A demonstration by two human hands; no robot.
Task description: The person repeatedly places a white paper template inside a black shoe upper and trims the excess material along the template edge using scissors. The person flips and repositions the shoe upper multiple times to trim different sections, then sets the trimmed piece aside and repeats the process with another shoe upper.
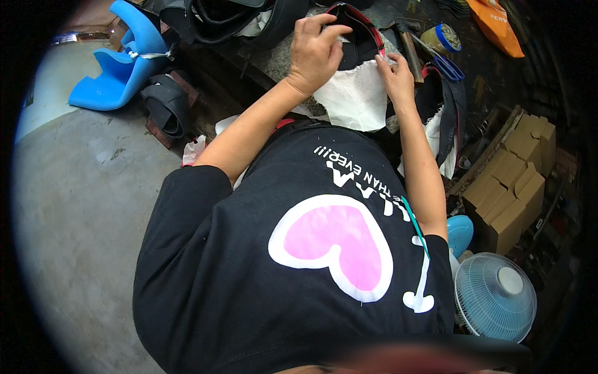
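Note:
A black curved piece with red edging [356, 37] is held up at the work surface's front. White cloth [354, 103] with a frayed edge hangs from it toward me. My left hand [316, 55] is closed at the piece's left side, fingers bent over its rim; the thumb tip is partly hidden. On the right, the thumb and fingers of my right hand [397, 76] pinch the red edge where it meets the white cloth. A hammer [410, 53] with a wooden handle lies just beyond my right hand.
Past the hammer are a blue-rimmed jar [443, 38], blue-handled scissors [448, 68] and an orange bag [496, 26]. Black pieces [218, 19] lie at the far left, near a blue foam piece [121, 68]. Cardboard boxes [507, 187] and a fan [495, 298] stand at right.

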